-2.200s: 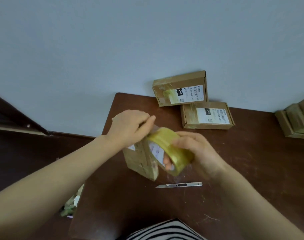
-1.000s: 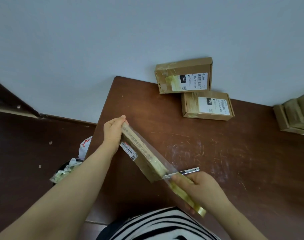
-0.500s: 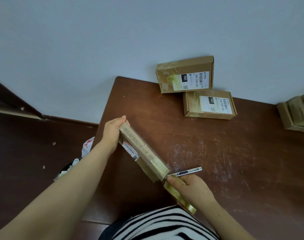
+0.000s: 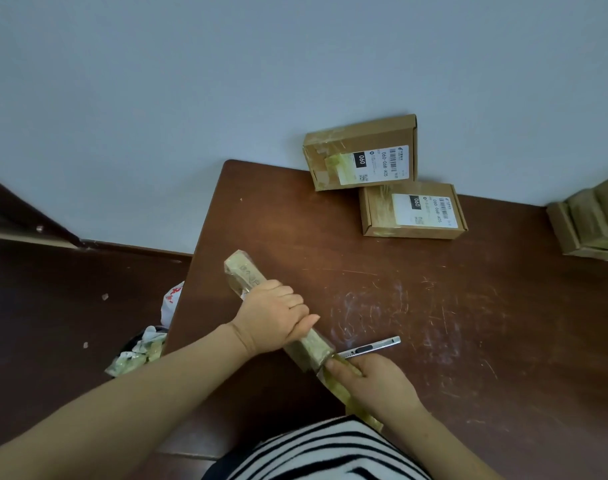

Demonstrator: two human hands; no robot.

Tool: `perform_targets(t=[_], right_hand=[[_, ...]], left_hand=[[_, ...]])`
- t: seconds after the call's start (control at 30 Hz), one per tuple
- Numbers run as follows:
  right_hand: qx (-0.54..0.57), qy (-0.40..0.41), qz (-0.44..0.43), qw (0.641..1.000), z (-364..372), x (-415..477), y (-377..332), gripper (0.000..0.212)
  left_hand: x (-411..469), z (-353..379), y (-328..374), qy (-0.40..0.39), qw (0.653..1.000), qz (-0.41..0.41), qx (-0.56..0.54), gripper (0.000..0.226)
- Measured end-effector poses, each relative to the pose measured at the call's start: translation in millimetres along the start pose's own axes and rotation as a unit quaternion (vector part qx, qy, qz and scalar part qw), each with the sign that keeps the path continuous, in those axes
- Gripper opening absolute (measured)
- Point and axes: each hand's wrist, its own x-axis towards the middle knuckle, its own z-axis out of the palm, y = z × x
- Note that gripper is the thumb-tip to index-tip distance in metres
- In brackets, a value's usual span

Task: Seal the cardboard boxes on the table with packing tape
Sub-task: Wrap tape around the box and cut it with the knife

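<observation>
place: small parcel-packing room | evidence: labelled parcels (image 4: 361, 154), scratched table (image 4: 382, 282), rubbish (image 4: 136, 357)

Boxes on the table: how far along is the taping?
Done: the rear box and front box by the wall both carry tape. In hand: left hand grips the third box on edge, right hand holds the tape roll, strip not yet cut. Left: cut it, likely with the knife nearby. The stack at the right edge is too cropped to judge.

Only one view: worn on the head, looking forward and steeply down onto the desk (image 4: 444, 317) from close above. Facing the pale wall (image 4: 191, 81) behind it, with some floor (image 4: 46, 327) at left. Near enough to catch the wearer's own striped shirt (image 4: 330, 452) at the bottom edge.
</observation>
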Motion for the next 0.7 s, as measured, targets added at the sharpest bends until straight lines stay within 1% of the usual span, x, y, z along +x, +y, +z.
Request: perform_targets(t=[0.07,0.13,0.2,0.23,0.27,0.3,0.37,0.4,0.47,0.53,0.6,0.63,0.7], right_hand=[[0.018,0.024,0.007,1.000,-3.3,-0.7,3.4,0.052],[0.012,0.034,0.007,0.999,-8.4,0.3,5.9,0.051],[0.009,0.027,0.007,1.000,-10.5,0.7,6.1,0.049],[0.004,0.030,0.006,1.000,-9.3,0.1,5.9,0.049],[-0.002,0.037,0.005,0.999,-7.7,-0.6,6.0,0.049],[-0.008,0.041,0.003,0.999,-6.4,-1.6,6.1,0.048],[-0.011,0.042,0.001,0.999,-3.7,-3.1,6.4,0.048],[-0.014,0.042,-0.001,0.999,-1.8,-3.4,6.2,0.050],[-0.027,0.035,-0.005,0.999,1.6,-4.1,5.1,0.052],[-0.026,0.036,-0.007,0.999,2.0,-3.7,3.0,0.050],[-0.034,0.038,-0.013,0.999,1.1,-4.1,1.6,0.049],[-0.038,0.038,-0.015,0.998,1.0,-4.3,1.7,0.049],[-0.041,0.037,-0.017,0.998,2.0,-5.1,1.6,0.048]], left_hand=[[11.5,5.3,-0.8,0.014,1.000,0.007,0.002,0.062],[19.2,9.5,-1.2,0.002,1.000,0.020,-0.021,0.061],[17.5,7.0,-5.8,-0.025,0.997,0.045,-0.054,0.056],[14.0,4.7,-11.9,-0.034,0.997,0.055,-0.047,0.055],[11.7,2.2,-21.5,-0.036,0.998,0.045,-0.026,0.056],[10.7,-2.3,-34.4,-0.039,0.999,0.009,-0.001,0.061],[7.3,-12.6,-58.6,-0.031,0.995,-0.091,0.041,0.071],[4.5,-14.7,-66.0,-0.022,0.991,-0.119,0.052,0.075],[1.4,-16.0,-68.4,-0.010,0.990,-0.133,0.045,0.075],[0.0,-14.1,-65.4,0.008,0.991,-0.134,0.028,0.075],[-1.4,-15.4,-63.3,0.009,0.991,-0.136,0.017,0.074],[-2.9,-16.6,-63.2,0.004,0.990,-0.138,0.025,0.072],[-7.0,-18.7,-58.9,-0.006,0.986,-0.138,0.089,0.061]])
